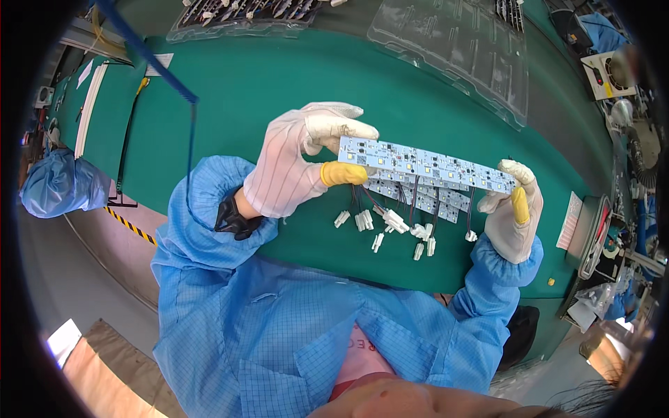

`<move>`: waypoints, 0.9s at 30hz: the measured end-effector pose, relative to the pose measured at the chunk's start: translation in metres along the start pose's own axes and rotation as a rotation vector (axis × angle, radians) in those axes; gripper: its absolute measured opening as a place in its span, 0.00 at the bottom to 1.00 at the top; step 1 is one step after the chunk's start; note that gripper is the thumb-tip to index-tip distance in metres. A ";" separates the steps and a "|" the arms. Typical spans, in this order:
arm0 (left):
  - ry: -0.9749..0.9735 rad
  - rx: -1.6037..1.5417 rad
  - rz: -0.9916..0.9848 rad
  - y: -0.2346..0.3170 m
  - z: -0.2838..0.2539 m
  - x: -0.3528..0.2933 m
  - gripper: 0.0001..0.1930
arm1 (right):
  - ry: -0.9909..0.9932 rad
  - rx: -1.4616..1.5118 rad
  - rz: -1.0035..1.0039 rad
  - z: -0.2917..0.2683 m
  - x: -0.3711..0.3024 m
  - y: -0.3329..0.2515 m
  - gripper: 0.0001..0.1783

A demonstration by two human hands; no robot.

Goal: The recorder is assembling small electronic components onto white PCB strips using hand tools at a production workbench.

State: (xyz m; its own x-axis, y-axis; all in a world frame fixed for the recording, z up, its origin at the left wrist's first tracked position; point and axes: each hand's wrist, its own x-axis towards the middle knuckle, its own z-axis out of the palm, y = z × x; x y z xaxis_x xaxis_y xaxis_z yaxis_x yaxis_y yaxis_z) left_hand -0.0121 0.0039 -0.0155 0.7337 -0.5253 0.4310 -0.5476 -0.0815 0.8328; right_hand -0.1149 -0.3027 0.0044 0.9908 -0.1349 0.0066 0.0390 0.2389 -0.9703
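A long, narrow white LED circuit board (425,162) is held up level, dotted with small chips. Its left end is pinched between the thumb and fingers of my left hand (287,164), which wears a striped white glove and a yellow thumb cover. At the other end my right hand (514,217), gloved with a yellow cover too, grips the board. Below it, partly hidden, several similar circuit boards (446,207) overlap at an angle. Dark wires hang from the boards and end in white plug connectors (395,221) above the green mat (230,90).
A clear plastic tray (453,59) lies at the far right; another tray (237,29) with several boards stands far left of it. A blue cord (191,139) hangs beside my left sleeve, near a black wrist strap (235,217). A fan unit (612,75) stands far right.
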 end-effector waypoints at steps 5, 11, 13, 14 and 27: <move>0.022 -0.106 0.043 0.008 0.000 0.005 0.25 | 0.032 0.014 -0.063 0.006 -0.001 0.000 0.28; 0.041 -0.077 -0.008 0.005 0.000 0.002 0.26 | -0.025 -0.001 -0.060 0.001 -0.003 0.001 0.26; 0.026 -0.028 -0.023 0.006 -0.001 0.005 0.26 | -0.024 0.022 -0.044 0.001 -0.004 -0.001 0.26; 0.012 0.017 -0.036 0.006 -0.001 0.006 0.27 | -0.024 0.041 -0.028 0.001 -0.005 -0.001 0.26; 0.069 -0.273 -0.095 0.002 -0.001 0.001 0.29 | -0.022 -0.019 -0.027 0.011 -0.010 -0.010 0.28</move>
State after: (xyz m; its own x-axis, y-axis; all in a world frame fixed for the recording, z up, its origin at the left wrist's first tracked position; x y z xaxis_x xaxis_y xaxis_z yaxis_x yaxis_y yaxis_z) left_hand -0.0117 0.0041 -0.0131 0.8073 -0.4669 0.3610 -0.3530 0.1081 0.9293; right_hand -0.1236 -0.2929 0.0172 0.9921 -0.1195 0.0379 0.0634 0.2171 -0.9741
